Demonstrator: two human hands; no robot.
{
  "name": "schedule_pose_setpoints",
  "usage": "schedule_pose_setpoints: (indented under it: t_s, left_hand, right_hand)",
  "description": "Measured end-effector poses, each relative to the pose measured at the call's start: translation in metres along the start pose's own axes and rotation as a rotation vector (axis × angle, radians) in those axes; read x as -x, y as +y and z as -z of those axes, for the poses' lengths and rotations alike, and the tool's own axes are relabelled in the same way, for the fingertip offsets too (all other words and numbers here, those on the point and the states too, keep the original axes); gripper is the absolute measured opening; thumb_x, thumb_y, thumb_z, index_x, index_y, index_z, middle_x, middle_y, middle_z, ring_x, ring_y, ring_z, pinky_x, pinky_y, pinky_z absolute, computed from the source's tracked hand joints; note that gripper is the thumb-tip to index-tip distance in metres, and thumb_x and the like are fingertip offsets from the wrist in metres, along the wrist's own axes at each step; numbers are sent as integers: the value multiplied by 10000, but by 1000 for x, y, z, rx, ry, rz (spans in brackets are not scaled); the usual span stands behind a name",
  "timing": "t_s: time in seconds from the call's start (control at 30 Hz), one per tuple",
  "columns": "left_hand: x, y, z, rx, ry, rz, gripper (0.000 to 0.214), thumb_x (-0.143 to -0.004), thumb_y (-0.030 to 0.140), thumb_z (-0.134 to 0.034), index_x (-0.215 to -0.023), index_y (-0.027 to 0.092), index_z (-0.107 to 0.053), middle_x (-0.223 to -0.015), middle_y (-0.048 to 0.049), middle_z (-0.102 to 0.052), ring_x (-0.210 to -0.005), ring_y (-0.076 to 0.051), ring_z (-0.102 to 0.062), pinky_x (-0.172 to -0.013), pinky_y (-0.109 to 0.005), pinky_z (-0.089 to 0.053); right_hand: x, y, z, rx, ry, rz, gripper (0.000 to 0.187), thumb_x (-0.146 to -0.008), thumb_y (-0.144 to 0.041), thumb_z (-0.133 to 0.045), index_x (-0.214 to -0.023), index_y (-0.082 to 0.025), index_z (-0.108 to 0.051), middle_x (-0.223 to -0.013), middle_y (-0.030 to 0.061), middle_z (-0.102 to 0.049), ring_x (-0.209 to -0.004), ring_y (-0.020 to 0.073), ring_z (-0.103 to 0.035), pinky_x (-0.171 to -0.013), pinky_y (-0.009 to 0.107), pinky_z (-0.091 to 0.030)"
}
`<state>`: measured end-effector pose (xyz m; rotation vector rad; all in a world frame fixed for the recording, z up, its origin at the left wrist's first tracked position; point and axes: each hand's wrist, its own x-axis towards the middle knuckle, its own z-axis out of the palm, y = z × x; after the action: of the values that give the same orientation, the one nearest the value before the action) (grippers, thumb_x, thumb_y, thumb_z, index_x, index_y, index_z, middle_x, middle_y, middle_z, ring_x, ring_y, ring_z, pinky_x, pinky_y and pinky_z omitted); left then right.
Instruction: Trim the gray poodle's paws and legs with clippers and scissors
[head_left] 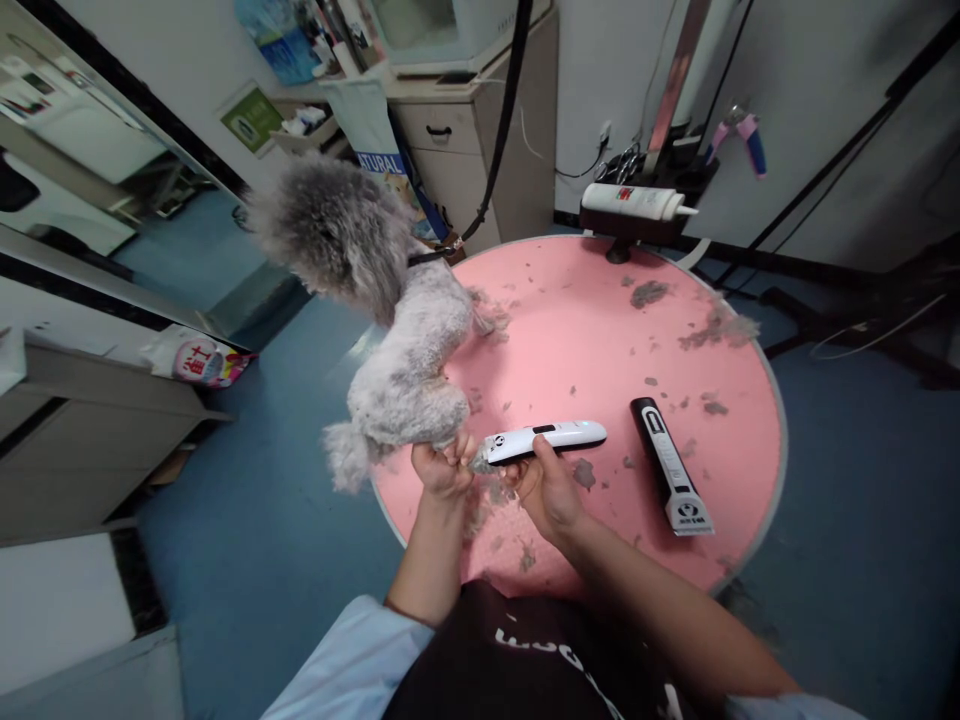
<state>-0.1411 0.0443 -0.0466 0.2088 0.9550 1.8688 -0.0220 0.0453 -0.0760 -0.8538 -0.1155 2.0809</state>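
A small grey curly dog stands on a round pink grooming table, its rear towards me and a black leash running up from its neck. My left hand is closed round one of the dog's hind paws at the table's near edge. My right hand grips a white hair clipper, whose blade end points at the held paw. A second clipper, black and white, lies flat on the table to the right of my right hand.
Clumps of cut fur lie scattered over the table. A white bottle rests on a black stand at the table's far edge. A cabinet with a drawer stands behind the dog. Blue floor surrounds the table.
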Motion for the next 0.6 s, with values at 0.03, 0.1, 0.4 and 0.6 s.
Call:
schedule_pose_setpoints:
  t_s: [0.03,0.1,0.4,0.6]
  left_hand:
    - [0,0,0,0,8,4,478,-698,317,-554,-442,170,-179,-367,59,-90,-285,-51,-157,-310,-166,-177]
    - [-1,-2,1,-1,17,9,496,-720,331,-550,-439,168,-175,-363,56,-95,-281,-53,-171,-313,-170,-184]
    - [-1,-3,3,13,-20,8,480,-712,344,-570,-413,175,-234,-347,66,-126,-275,-47,-193,-312,-165,-216]
    - [-1,2,5,20,-74,0,441,-641,288,-618,-444,184,-236,-373,81,-97,-282,-36,-115,-290,-149,-175]
  right_hand:
    - [1,0,0,6,-6,14,314,-693,-429,-715,-801,-198,-531,-588,-38,-594,-478,99,-503,-464,225,-428]
    - [1,0,0,8,-22,36,310,-695,-418,-716,-826,-206,-531,-610,-42,-603,-489,99,-512,-479,228,-433]
    - [-4,-8,2,-106,-26,-155,275,-727,-390,-709,-840,-181,-574,-652,-16,-615,-538,101,-548,-521,228,-469]
    - [-14,-7,7,-60,87,-281,278,-822,-429,-587,-760,-159,-561,-561,-30,-551,-388,45,-389,-364,152,-317]
